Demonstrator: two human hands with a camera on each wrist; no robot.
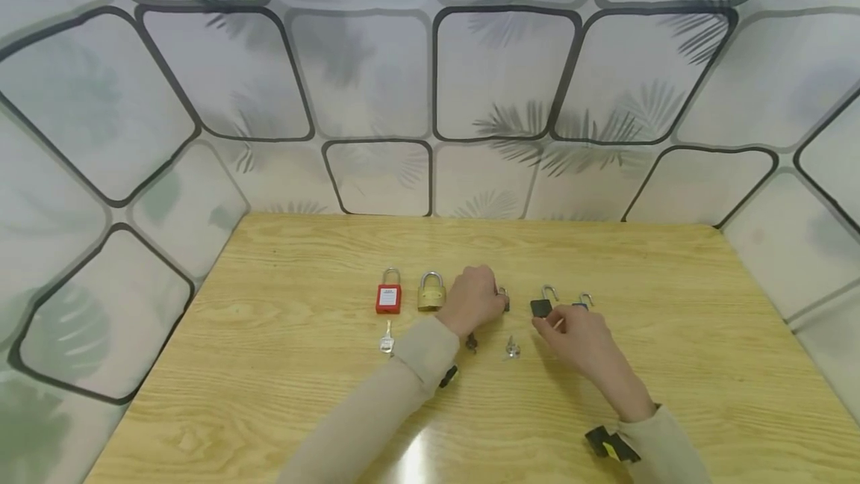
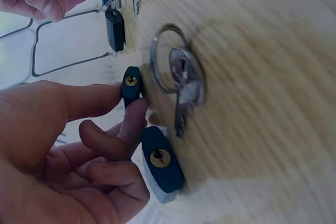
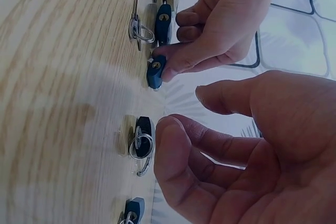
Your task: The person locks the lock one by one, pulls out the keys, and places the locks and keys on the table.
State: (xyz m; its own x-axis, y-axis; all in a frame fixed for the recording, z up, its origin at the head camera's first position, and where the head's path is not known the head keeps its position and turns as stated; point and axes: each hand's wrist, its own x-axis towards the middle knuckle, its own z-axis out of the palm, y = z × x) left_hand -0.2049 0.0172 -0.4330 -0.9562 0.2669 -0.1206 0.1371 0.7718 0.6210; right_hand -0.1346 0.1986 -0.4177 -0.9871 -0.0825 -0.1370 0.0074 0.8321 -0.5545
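Observation:
My left hand (image 1: 473, 299) pinches a small dark padlock (image 2: 131, 83) between thumb and index finger, its brass keyhole facing out. Just beside that hand stands a larger dark padlock (image 2: 161, 162), hidden in the head view. A ring with keys (image 2: 184, 80) lies on the wood in front of the two. My right hand (image 3: 226, 150) holds nothing; its fingers bend loosely, thumb apart from them. It hovers near a black padlock (image 1: 541, 308) with a raised, open shackle. To the right of that one is a blue padlock (image 1: 581, 305), also with its shackle open.
A red padlock (image 1: 388, 299) and a brass padlock (image 1: 431, 296) stand left of my left hand. Nearer to me lie a key (image 1: 387, 340), dark keys (image 1: 472, 344) and silver keys (image 1: 513, 349). Patterned cloth (image 1: 376, 178) rises behind the wooden table (image 1: 302, 394).

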